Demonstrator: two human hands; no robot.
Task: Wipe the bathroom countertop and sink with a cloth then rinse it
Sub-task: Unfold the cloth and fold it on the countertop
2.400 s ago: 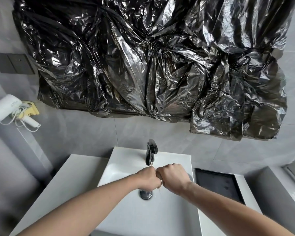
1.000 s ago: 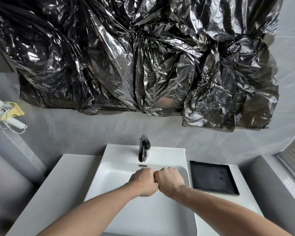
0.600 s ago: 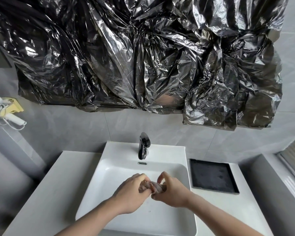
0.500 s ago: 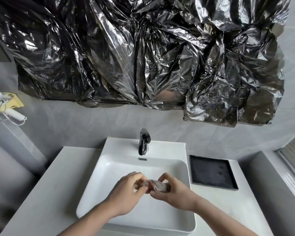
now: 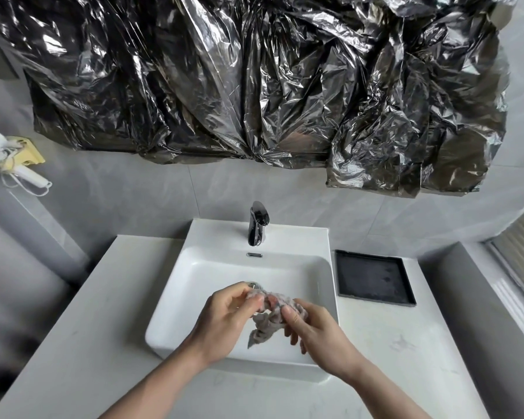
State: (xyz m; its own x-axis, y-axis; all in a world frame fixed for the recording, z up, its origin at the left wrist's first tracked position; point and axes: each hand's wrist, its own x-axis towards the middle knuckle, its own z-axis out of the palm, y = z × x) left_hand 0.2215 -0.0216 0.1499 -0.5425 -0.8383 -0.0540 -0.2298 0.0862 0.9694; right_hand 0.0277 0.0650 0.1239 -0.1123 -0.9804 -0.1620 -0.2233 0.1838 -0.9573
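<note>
My left hand [image 5: 224, 316] and my right hand [image 5: 315, 328] are both over the basin, each pinching 1 end of the cloth [image 5: 270, 313]. The left grips the upper left part of it between thumb and fingertips; the right has its thumb pressed on the right part, with the other fingers curled underneath. The cloth is grey, bunched and twisted between my 2 hands, and 1 crumpled tail of it hangs down toward the basin floor. I cannot tell whether that tail touches the sink.

Below my hands is the white rectangular sink [image 5: 176, 297], which sits raised on the pale countertop [image 5: 82, 343]. Part of the drain [image 5: 254, 285] shows just above my left fingertips. At the back rim stands the dark faucet [image 5: 257, 223], upright, with a small overflow slot [image 5: 254, 254] in the basin wall beneath it.

To the right of the sink, lying flat on the countertop, is a black square tray [image 5: 375, 278], just beside the basin's edge. On the grey tiled wall above, crinkled black plastic sheeting [image 5: 254, 80] covers a wide area. At the far left a white hair dryer [image 5: 0, 152] with a coiled cord hangs on the wall.
</note>
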